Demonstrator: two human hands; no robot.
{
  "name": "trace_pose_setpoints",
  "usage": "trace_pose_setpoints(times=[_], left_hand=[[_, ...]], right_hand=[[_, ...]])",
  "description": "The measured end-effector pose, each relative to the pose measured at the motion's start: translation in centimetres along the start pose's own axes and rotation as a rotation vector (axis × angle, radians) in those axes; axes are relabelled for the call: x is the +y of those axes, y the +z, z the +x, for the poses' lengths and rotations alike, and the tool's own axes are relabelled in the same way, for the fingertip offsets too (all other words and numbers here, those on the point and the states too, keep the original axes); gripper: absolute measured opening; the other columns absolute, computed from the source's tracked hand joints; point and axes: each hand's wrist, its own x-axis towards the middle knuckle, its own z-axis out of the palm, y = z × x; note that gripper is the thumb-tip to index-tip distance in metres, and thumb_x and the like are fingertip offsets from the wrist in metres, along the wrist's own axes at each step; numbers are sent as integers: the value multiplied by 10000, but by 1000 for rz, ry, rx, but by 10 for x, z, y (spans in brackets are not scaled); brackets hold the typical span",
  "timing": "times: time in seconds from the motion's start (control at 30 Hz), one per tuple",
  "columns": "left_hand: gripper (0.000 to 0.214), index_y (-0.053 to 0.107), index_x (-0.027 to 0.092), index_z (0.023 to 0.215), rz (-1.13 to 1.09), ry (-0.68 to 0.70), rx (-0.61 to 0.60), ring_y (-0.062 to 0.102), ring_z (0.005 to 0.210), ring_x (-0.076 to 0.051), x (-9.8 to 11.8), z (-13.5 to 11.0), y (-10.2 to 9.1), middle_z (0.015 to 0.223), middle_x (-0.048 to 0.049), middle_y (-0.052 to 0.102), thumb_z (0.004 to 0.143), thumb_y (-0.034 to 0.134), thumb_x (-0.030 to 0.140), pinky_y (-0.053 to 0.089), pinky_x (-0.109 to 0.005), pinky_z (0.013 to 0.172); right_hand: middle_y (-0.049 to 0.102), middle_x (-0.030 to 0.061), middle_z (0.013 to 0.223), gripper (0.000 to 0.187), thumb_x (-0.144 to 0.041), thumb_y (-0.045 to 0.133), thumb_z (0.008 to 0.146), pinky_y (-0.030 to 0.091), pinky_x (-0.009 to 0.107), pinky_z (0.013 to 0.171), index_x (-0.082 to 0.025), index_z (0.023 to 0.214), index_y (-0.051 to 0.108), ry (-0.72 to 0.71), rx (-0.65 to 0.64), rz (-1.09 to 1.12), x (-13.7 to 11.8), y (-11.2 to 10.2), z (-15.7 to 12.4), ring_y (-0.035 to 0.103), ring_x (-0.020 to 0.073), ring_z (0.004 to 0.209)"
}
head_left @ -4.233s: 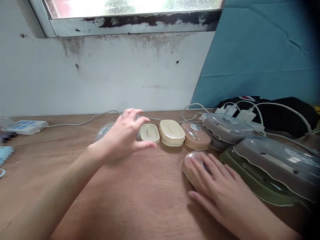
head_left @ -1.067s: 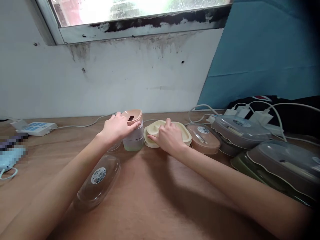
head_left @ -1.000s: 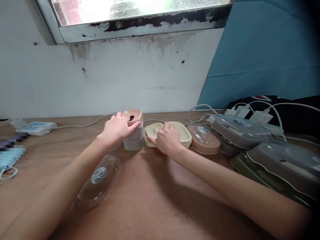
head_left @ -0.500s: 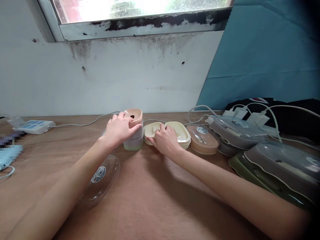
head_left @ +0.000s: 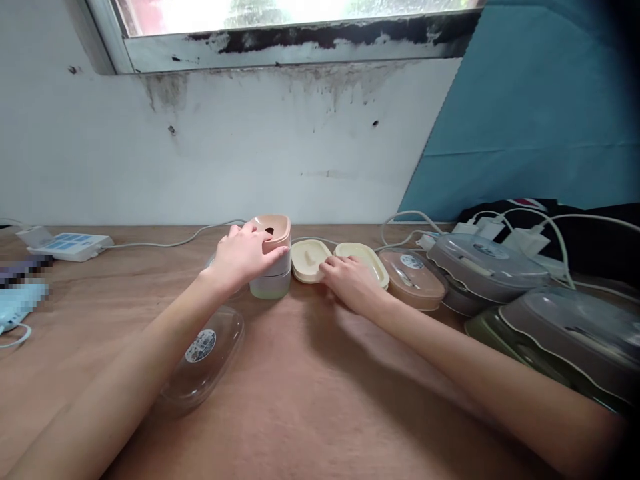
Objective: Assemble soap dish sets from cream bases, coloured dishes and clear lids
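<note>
My left hand (head_left: 243, 259) is closed around the upper part of a stack of cup-like containers (head_left: 276, 268), thumb in front and fingers over the rim. The top container is peach with a dark spot inside; the lower ones look whitish and pale green. My right hand (head_left: 351, 280) has its fingers bent together at the right edge of a cream lid (head_left: 306, 259) with a raised middle, which lies in a low stack. Just right of it, partly behind that hand, lies a second cream stack (head_left: 373, 262), its top piece rimmed and shallow.
A clear lid (head_left: 220, 360) with a round label lies by my left forearm. To the right stand a peach lidded box (head_left: 417, 287), grey lidded boxes (head_left: 493, 260) and a green box (head_left: 493, 337). White cables and chargers (head_left: 525, 238) run behind. A power strip (head_left: 73, 245) sits far left.
My right hand has slid from the top of the left cream lid to its right edge. My left hand keeps hold of the stack. The view has shifted slightly.
</note>
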Motion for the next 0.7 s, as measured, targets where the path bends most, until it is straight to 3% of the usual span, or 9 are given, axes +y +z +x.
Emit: trace_pose_setpoints(times=[0.13, 0.3, 0.53, 0.7], left_hand=[[466, 647, 249, 1111, 11, -17, 2, 482, 1103, -338, -1, 1, 1, 1264, -72, 536, 880, 395, 566, 468, -445, 838], [456, 641, 266, 1127, 26, -16, 8, 483, 1106, -330, -2, 3, 3, 1262, -61, 538, 884, 398, 566, 464, -438, 846], [453, 644, 266, 1123, 21, -10, 5, 492, 1079, -333, -3, 2, 3, 1242, -70, 542, 885, 398, 563, 459, -433, 834], [445, 643, 257, 1125, 18, -13, 1, 483, 1098, -336, -2, 2, 2, 1253, -68, 538, 889, 403, 549, 453, -431, 849]], right_hand=[[616, 68, 1071, 231, -293, 513, 911, 497, 387, 808, -140, 1071, 579, 39, -53, -11, 12, -3, 21, 609, 180, 923], [594, 76, 1135, 277, -317, 534, 899, 514, 393, 804, -165, 1129, 563, -17, -158, -2, 18, 6, 40, 604, 185, 949], [609, 69, 1102, 256, -317, 529, 902, 514, 387, 800, -160, 1099, 577, -121, -218, -14, 20, 2, 25, 610, 176, 924], [620, 66, 1075, 246, -313, 537, 898, 510, 391, 806, -148, 1073, 587, -140, -191, -43, 19, 3, 21, 613, 176, 921]])
